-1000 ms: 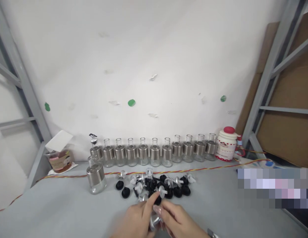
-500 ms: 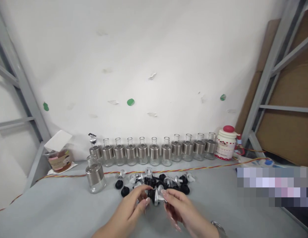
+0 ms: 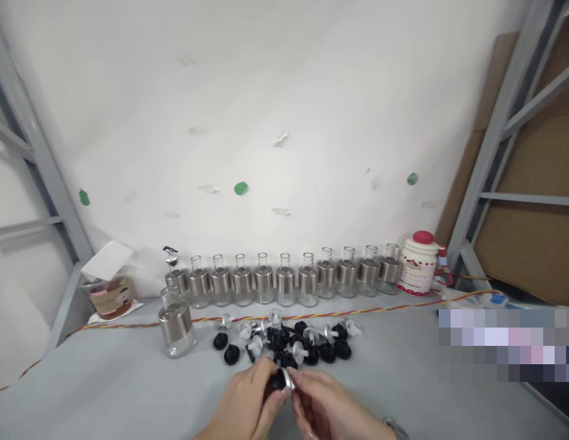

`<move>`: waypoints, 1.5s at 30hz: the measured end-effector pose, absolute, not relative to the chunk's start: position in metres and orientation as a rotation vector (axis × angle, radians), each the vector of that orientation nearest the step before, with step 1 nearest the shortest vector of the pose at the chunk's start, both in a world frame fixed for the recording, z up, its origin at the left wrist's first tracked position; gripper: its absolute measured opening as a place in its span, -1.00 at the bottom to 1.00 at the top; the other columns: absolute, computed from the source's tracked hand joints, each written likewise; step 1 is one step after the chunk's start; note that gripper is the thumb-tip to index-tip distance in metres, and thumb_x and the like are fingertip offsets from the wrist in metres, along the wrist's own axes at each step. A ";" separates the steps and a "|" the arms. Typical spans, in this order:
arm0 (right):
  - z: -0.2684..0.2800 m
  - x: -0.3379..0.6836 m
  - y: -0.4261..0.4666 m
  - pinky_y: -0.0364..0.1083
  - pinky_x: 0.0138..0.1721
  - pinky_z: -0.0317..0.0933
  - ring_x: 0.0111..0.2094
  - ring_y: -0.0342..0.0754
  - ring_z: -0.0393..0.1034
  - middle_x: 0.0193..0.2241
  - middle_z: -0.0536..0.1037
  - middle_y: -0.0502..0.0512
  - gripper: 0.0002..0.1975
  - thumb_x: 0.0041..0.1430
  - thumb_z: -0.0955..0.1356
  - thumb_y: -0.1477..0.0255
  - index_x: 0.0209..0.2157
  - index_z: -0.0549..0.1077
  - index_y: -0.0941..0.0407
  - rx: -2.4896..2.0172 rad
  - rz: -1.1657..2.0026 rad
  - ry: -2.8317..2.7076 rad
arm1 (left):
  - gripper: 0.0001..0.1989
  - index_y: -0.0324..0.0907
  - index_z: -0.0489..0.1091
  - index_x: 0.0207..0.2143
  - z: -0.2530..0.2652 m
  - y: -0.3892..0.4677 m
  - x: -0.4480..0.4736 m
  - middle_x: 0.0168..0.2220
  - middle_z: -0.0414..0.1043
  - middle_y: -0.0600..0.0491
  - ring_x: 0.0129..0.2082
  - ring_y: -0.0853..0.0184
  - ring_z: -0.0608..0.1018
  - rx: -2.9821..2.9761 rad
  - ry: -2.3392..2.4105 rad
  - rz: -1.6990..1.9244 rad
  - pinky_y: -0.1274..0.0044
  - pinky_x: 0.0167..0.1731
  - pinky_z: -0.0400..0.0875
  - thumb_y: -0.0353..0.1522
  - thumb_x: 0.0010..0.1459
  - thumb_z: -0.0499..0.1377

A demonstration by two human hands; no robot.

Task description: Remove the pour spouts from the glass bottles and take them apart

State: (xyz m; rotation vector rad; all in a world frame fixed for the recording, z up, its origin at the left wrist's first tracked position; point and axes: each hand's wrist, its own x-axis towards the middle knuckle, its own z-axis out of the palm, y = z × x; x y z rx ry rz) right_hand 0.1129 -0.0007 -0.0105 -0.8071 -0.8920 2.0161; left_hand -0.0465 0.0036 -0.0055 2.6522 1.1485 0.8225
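My left hand (image 3: 247, 397) is closed around a black domed cap (image 3: 277, 381). Against its right side sits a silver disc piece with a white stem (image 3: 288, 381), pinched by the fingertips of my right hand (image 3: 321, 398). The two pieces touch; the fingers hide how they fit together. Just beyond my hands lies a loose pile of black caps (image 3: 327, 352), silver discs with white stems (image 3: 299, 352) and small black parts (image 3: 278, 337). To the left stands a glass bottle with a metal sleeve (image 3: 175, 324), its neck uncapped.
Along the wall runs a row of similar bottles (image 3: 285, 281); the leftmost has a pourer top (image 3: 172, 255). A cream jar with a red lid (image 3: 417, 266) ends the row. A twisted cable (image 3: 389, 310) crosses the grey table. A plastic cup (image 3: 110, 298) stands far left.
Both hands have drawn closer to me and together. The black cap and the silver disc piece now meet between them. More of the pile shows behind.
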 end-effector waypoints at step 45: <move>-0.012 0.107 -0.014 -0.24 -0.69 -0.03 -0.71 -0.25 0.03 -0.76 0.11 -0.16 -0.52 0.03 0.11 -0.04 -0.59 0.16 0.10 -1.127 1.395 -1.380 | -0.72 -0.14 0.18 -0.42 -0.013 -0.003 -0.030 -0.62 0.21 0.15 -0.63 0.41 0.28 2.146 1.177 1.125 0.62 -0.59 0.12 -0.27 0.21 -0.22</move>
